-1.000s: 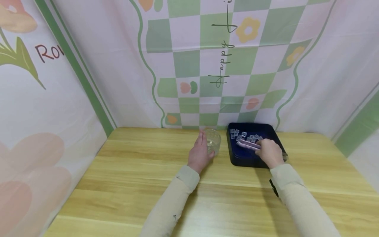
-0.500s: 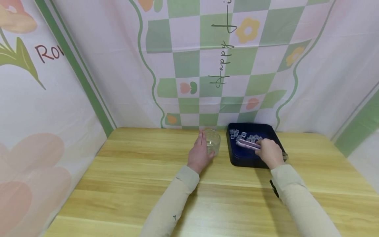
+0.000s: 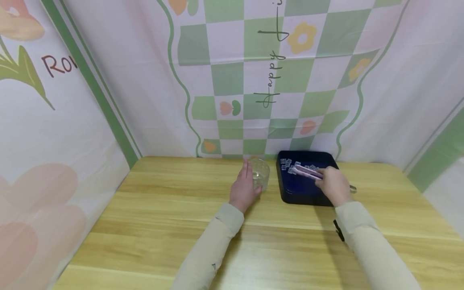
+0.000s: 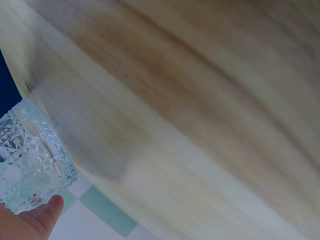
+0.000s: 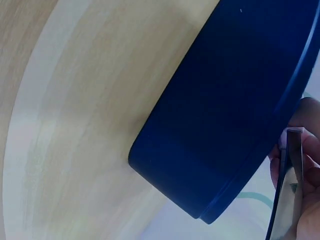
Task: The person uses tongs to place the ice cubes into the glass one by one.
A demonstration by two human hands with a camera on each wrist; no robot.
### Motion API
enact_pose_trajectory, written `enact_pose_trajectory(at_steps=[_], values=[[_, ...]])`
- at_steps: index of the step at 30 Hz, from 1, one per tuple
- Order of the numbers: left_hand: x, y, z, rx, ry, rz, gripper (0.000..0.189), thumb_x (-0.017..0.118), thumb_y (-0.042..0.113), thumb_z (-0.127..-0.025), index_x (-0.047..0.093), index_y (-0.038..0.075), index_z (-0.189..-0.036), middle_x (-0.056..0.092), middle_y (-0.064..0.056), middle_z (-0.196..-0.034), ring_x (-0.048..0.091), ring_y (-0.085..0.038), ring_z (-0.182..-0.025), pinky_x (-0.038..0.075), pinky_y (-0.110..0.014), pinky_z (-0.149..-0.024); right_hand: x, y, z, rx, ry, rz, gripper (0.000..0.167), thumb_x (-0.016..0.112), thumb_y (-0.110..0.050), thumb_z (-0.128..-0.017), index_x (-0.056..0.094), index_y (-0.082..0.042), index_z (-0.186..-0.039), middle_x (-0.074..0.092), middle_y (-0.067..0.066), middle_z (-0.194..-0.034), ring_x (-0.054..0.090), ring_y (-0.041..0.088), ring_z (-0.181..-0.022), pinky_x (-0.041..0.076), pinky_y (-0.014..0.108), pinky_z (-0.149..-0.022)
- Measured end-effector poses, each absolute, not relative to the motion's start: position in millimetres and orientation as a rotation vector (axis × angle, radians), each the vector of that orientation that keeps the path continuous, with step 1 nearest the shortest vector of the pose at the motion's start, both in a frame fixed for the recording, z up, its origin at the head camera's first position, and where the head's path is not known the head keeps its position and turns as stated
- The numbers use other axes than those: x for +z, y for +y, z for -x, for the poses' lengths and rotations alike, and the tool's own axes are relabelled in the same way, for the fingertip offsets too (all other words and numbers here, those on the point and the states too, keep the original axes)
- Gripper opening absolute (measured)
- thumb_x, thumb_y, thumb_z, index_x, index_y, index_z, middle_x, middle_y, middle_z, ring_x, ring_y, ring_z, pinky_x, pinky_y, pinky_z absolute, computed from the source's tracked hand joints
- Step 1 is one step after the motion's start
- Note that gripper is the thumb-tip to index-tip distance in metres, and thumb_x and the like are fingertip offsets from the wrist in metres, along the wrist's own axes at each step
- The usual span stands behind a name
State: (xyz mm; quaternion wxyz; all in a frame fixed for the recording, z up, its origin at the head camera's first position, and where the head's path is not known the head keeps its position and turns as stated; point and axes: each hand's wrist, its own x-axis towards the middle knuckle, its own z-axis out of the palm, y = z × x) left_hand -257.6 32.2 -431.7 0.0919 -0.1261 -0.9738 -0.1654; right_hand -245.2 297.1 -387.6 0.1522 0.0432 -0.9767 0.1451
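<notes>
My left hand [image 3: 243,187] holds a clear glass [image 3: 262,174] standing on the table, fingers along its left side and thumb at its near side. In the left wrist view the cut-patterned wall of the glass [image 4: 35,157] shows beside my fingertips. My right hand [image 3: 335,186] grips a pair of tongs [image 3: 308,172] with pinkish-purple arms, over a dark blue tray [image 3: 297,195]. Several small clear cubes [image 3: 286,164] lie in the tray's far left part, by the tong tips. Whether a cube is between the tips, I cannot tell. A metal part of the tongs [image 5: 291,195] shows in the right wrist view.
The wooden table [image 3: 163,225] ends at a hanging cloth [image 3: 226,80] with green checks behind the glass and tray. Another printed cloth [image 3: 72,161] hangs on the left. The tray's tall outer wall [image 5: 215,125] fills much of the right wrist view.
My right hand has moved slightly right, and the tong tips have shifted a little right and up in the head view. My left hand and the glass have stayed in place.
</notes>
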Motion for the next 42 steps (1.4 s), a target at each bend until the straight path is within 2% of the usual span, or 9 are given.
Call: enact_pose_trajectory(at_steps=[6,11,16,27,33,39,42], values=[[-432.1,32.4,258.3,-0.504,-2.876,0.377,0.093,0.067,0.042,-0.086,0.017,0.001,-0.152,0.017,-0.012,-0.161,0.048,-0.023,-0.131,0.055,-0.019,-0.063,-383.2,299.7,244.3,0.453,-2.790,-0.068,0.033,0.067,-0.005,-0.075,0.068,0.009,-0.104,0.068,0.029,-0.091,0.063,0.044,-0.074,0.050,0.054,-0.062],[-432.5,33.0,259.0,-0.512,-2.870,0.379,0.093,0.068,0.042,-0.086,0.017,0.001,-0.152,0.018,-0.012,-0.161,0.049,-0.023,-0.130,0.054,-0.018,-0.060,-377.5,298.8,243.3,0.456,-2.740,-0.075,0.030,0.067,-0.005,-0.074,0.068,0.009,-0.101,0.066,0.027,-0.085,0.061,0.041,-0.067,0.048,0.053,-0.059],[-432.3,33.5,258.6,-0.503,-2.880,0.375,0.092,0.067,0.043,-0.086,0.017,0.000,-0.152,0.018,-0.012,-0.161,0.049,-0.023,-0.130,0.053,-0.017,-0.060,-370.5,294.2,242.5,0.447,-2.693,-0.123,0.027,0.068,-0.004,-0.075,0.069,0.006,-0.100,0.065,0.026,-0.085,0.059,0.043,-0.068,0.046,0.054,-0.058],[-433.1,34.0,259.0,-0.486,-2.873,0.369,0.093,0.067,0.044,-0.086,0.018,0.001,-0.152,0.017,-0.011,-0.161,0.050,-0.023,-0.128,0.055,-0.019,-0.062,-355.5,269.8,239.1,0.401,-2.584,-0.256,0.026,0.071,-0.004,-0.074,0.069,0.007,-0.098,0.066,0.028,-0.092,0.061,0.042,-0.074,0.048,0.055,-0.065],[-432.5,33.8,258.6,-0.510,-2.886,0.362,0.093,0.068,0.043,-0.086,0.017,0.001,-0.152,0.016,-0.011,-0.161,0.050,-0.023,-0.129,0.055,-0.020,-0.062,-352.3,256.3,237.9,0.411,-2.602,-0.282,0.027,0.072,-0.005,-0.076,0.070,0.005,-0.101,0.067,0.026,-0.095,0.063,0.039,-0.072,0.050,0.053,-0.063],[-431.5,33.6,257.7,-0.529,-2.884,0.367,0.094,0.068,0.041,-0.085,0.016,0.000,-0.152,0.014,-0.011,-0.162,0.047,-0.025,-0.132,0.058,-0.023,-0.071,-353.3,242.5,237.1,0.451,-2.617,-0.329,0.028,0.072,-0.005,-0.077,0.070,0.004,-0.104,0.068,0.023,-0.095,0.064,0.035,-0.073,0.052,0.051,-0.064],[-431.7,33.4,257.7,-0.528,-2.878,0.375,0.094,0.069,0.041,-0.085,0.016,0.000,-0.152,0.015,-0.012,-0.161,0.047,-0.025,-0.132,0.057,-0.021,-0.066,-354.7,235.8,235.8,0.463,-2.621,-0.364,0.028,0.073,-0.003,-0.076,0.070,0.004,-0.104,0.069,0.022,-0.096,0.065,0.036,-0.077,0.053,0.051,-0.067]])
